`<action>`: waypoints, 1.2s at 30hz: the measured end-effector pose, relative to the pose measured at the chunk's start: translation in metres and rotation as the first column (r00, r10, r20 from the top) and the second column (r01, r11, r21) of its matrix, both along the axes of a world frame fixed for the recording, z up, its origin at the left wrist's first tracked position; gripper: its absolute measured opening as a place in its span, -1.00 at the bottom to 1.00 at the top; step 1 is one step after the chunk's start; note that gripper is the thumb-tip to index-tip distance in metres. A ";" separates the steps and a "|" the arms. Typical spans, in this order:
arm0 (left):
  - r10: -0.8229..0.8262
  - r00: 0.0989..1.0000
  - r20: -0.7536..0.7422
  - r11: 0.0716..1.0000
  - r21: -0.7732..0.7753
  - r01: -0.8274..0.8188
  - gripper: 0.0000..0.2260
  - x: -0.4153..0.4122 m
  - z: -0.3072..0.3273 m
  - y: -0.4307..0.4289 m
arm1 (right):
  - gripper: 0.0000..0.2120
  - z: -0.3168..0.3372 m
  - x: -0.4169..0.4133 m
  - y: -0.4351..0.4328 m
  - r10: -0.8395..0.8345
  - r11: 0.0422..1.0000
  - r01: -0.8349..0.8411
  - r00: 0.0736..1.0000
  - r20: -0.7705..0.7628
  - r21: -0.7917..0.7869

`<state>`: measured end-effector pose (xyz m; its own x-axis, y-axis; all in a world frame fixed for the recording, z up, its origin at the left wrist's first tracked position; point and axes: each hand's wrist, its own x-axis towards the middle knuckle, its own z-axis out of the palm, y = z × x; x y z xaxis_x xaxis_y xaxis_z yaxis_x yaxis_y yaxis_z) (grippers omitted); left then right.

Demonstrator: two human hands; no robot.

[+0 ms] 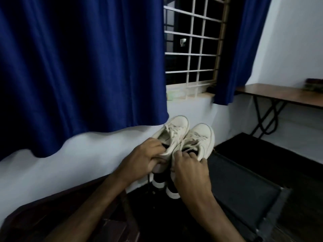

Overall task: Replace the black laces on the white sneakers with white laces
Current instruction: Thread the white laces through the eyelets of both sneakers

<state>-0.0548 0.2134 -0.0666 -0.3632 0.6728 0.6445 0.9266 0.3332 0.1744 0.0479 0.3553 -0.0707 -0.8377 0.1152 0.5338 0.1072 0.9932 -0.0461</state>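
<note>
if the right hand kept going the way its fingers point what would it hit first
The right sneaker, whose collar the right hand grips; past its toe, probably the white wall, depth unclear.

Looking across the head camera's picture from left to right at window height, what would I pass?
Wide blue curtain → barred window → narrow blue curtain → wooden table.

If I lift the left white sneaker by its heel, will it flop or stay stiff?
Probably stays stiff: the left white sneaker holds its shape, toe up, in the left hand's grip. Likely light, since one hand holds it. Its cream laces look loose and should flop.
</note>
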 end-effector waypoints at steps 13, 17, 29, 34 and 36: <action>-0.224 0.967 0.118 0.963 -0.126 0.239 -0.93 -0.045 -0.066 0.184 | -0.84 -0.045 -0.002 0.141 -0.196 0.929 0.281 0.926 0.324 -0.240; -0.242 0.941 0.236 0.951 -0.136 0.278 -0.84 -0.043 -0.078 0.201 | -0.87 -0.067 0.000 0.154 -0.216 0.913 0.302 0.928 0.303 -0.274; 0.057 0.997 0.051 0.944 -0.327 -0.037 -0.75 -0.030 -0.076 0.202 | -0.71 -0.071 -0.012 0.145 -0.280 0.923 0.357 0.879 0.386 -0.143; 0.138 0.982 0.127 0.944 -0.318 -0.091 -0.74 -0.013 -0.078 0.202 | -0.75 -0.061 -0.009 0.146 -0.244 0.912 0.349 0.884 0.399 -0.217; 0.117 0.978 0.173 0.953 -0.295 -0.062 -0.72 -0.012 -0.077 0.199 | -0.80 -0.061 -0.005 0.147 -0.238 0.912 0.338 0.898 0.370 -0.233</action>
<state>-0.0668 0.4127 -0.1436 -0.5258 0.7779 0.3440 0.8505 0.4748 0.2262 0.0424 0.5026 -0.1321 -0.8637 0.4834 0.1427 0.4452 0.8645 -0.2335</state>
